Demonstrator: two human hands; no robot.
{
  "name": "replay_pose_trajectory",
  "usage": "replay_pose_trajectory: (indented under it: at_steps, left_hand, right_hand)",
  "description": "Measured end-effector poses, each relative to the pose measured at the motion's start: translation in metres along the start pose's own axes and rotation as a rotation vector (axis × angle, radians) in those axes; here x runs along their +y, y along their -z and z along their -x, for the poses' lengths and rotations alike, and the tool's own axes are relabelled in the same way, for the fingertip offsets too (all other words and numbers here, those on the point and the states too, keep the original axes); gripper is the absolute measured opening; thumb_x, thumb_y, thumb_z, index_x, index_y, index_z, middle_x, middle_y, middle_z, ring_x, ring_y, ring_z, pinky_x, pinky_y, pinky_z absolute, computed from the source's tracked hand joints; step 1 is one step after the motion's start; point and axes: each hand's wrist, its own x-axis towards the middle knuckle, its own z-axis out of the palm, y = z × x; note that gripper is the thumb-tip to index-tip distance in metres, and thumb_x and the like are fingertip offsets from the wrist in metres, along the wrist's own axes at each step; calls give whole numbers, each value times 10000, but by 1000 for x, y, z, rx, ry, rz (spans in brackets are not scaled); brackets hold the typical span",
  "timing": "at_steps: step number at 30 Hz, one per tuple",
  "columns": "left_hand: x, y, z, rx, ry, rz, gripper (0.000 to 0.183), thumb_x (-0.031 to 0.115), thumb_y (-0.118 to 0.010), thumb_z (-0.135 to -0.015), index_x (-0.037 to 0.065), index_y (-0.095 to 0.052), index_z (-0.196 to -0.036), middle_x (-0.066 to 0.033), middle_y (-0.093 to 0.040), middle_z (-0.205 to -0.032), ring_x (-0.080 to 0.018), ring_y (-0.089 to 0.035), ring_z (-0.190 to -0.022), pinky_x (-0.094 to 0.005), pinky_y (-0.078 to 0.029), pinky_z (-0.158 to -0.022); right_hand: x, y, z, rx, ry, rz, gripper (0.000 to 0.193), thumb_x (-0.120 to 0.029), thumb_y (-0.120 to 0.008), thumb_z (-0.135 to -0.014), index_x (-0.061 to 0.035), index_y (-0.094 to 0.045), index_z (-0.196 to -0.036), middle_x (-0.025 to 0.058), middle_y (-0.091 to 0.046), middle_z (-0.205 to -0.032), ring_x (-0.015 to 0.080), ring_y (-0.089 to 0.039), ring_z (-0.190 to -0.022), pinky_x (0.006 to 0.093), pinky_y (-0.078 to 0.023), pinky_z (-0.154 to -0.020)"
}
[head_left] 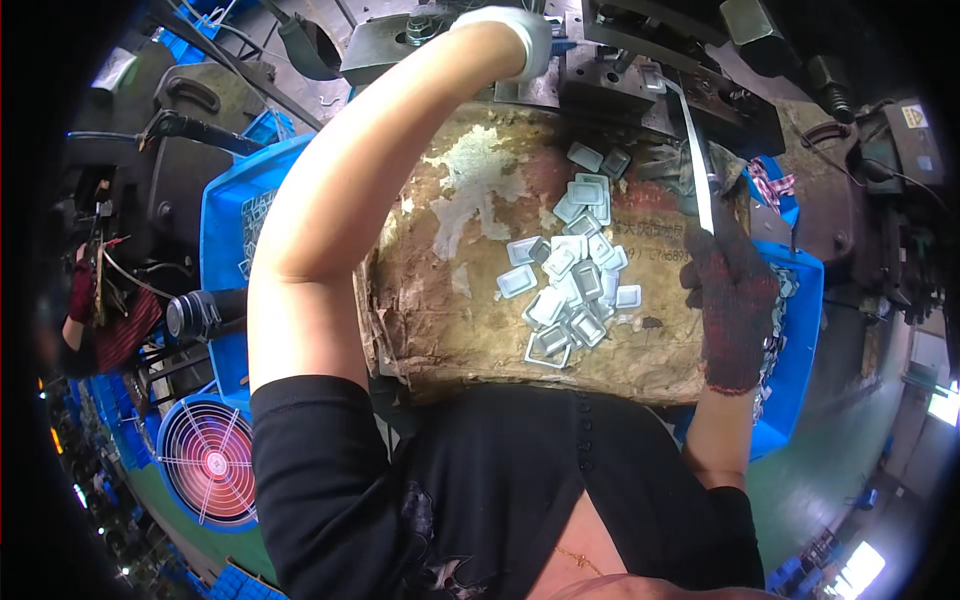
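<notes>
Nearest to me, my right hand (733, 300) sits in a dark knitted glove, fingers clenched around the lower end of a long thin metal strip (697, 170). The strip runs up and away from those fingers toward the dark press tooling (640, 85) at the far edge of the bench.

Just to the left of the gloved fingers lies a loose heap of small stamped metal trays (568, 285), rectangular and silvery, some overlapping. They rest on a worn, stained cardboard sheet (470, 290) that covers the work surface. A few more trays are scattered beyond the heap, nearer the tooling.

Behind and below the right-hand fingers, a blue plastic bin (805, 330) holds more metal pieces.

Farther out, my left hand (515, 35) wears a white glove and reaches to the press. I cannot tell whether its fingers are closed or spread, since the glove is seen end-on against the machine.

Well left of that arm stands another blue bin (225, 215), and lower down a round fan with a blue rim (208, 462).
</notes>
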Motion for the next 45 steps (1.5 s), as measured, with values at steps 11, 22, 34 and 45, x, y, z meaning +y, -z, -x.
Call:
replay_pose_trajectory:
  at_steps: [11, 22, 34, 45]
  left_hand:
    - [-42, -91, 69, 414, 195, 501, 486, 387, -647, -841, -12, -620, -1118, -285, -656, -918, -423, -644, -900, -453, -506, -794]
    - [-36, -117, 101, 387, 219, 590, 414, 336, -662, -839, 58, -639, -1145, -230, -677, -899, -364, -671, -857, -410, -520, -754]
    - [25, -104, 110, 307, -13, 556, 345, 291, -687, -841, 95, -658, -1124, -151, -688, -906, -275, -685, -791, -368, -539, -740]
    - [70, -103, 86, 333, -496, 157, 263, 77, -463, -920, 84, -602, -1143, -120, -652, -849, -287, -666, -760, -408, -546, -680]
  right_hand:
    - [32, -47, -62, 179, 529, 346, 386, -185, -658, -888, -147, -623, -1270, -15, -637, -824, 47, -524, -637, 217, -430, -554]
    - [5, -33, -29, 128, 250, 215, 376, -136, -652, -887, -80, -621, -1257, -6, -615, -792, 57, -468, -638, 229, -400, -562]
    - [-6, -13, -42, -100, 259, 110, 370, -105, -599, -903, -88, -616, -1272, -39, -576, -713, 32, -440, -560, 213, -358, -485]
    - [30, 21, 20, 104, -40, -77, 427, -194, -681, -873, -78, -602, -1276, -15, -607, -772, 50, -494, -546, 217, -409, -476]
